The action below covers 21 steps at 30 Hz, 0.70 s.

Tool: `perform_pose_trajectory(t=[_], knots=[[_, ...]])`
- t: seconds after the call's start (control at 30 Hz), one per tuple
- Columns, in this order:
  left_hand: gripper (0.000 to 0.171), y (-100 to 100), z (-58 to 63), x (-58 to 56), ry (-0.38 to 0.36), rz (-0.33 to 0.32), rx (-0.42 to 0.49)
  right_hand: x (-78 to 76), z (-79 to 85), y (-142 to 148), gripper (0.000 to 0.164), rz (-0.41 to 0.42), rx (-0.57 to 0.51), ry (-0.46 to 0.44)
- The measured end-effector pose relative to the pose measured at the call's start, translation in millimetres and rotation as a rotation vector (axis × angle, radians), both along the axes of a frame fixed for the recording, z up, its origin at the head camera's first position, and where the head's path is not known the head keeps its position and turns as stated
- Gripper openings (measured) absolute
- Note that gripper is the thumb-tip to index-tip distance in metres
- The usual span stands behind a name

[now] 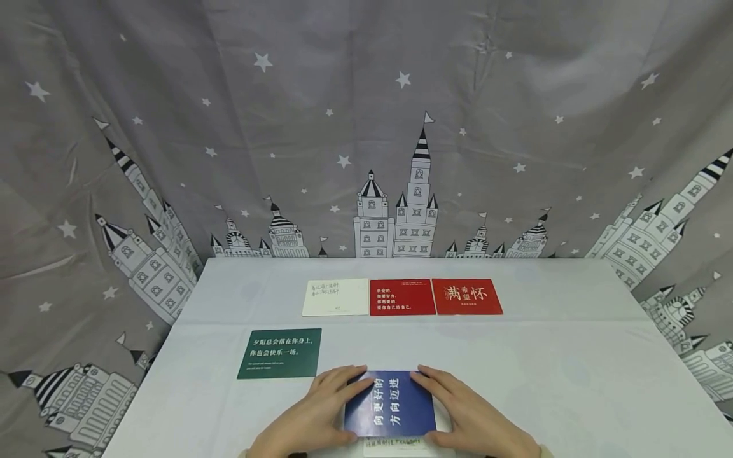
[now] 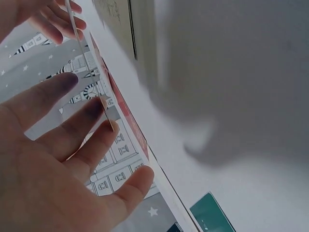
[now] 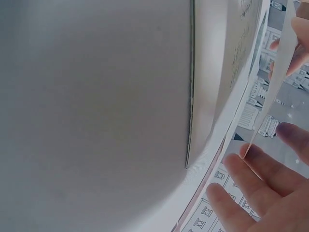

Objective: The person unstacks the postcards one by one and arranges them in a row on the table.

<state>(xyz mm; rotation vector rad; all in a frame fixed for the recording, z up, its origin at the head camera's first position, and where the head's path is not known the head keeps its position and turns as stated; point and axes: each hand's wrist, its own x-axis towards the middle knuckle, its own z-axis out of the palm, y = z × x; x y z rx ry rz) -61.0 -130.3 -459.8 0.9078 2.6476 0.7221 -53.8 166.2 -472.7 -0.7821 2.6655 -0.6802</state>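
Note:
A blue card [image 1: 390, 404] with white lettering turned sideways is held above the table between both hands. My left hand [image 1: 317, 410] holds its left side, with the thumb at the near corner and fingers at the far corner. My right hand [image 1: 478, 416] grips the right side the same way. Both wrist views show the card nearly edge-on, the left wrist view as a thin strip [image 2: 89, 65] against the fingers. Beneath it lies a white card with handwriting [image 1: 401, 447], mostly hidden by the blue one; the right wrist view shows a thick edge there [image 3: 191, 96].
Left of the hands lies a green card [image 1: 279, 353]. Farther back, a white handwritten card [image 1: 335, 298], a red card [image 1: 403, 297] and another red card [image 1: 467, 296] form a row on the white table [image 1: 572, 369]. A grey castle-print curtain [image 1: 355, 83] stands behind.

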Motion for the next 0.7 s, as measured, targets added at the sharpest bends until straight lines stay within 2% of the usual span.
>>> perform_pose_trajectory(t=[0.13,0.4,0.57,0.7], knots=[[0.081,-4,-0.8,-2.1,0.023,-0.001,0.018,-5.0,-1.3,-2,0.082,0.015,-0.004,0.009],[0.082,-11,-2.7,-7.7,0.111,-0.019,0.059,-15.6,-2.4,-7,0.08,0.062,-0.036,0.091],[0.083,-15,-3.6,-11.1,0.122,-0.006,0.075,-20.5,-3.0,-9,0.078,0.087,-0.042,0.132],[0.083,-18,-5.4,-12.9,0.103,0.01,0.074,-24.2,-4.6,-11,0.076,0.106,-0.06,0.168]])
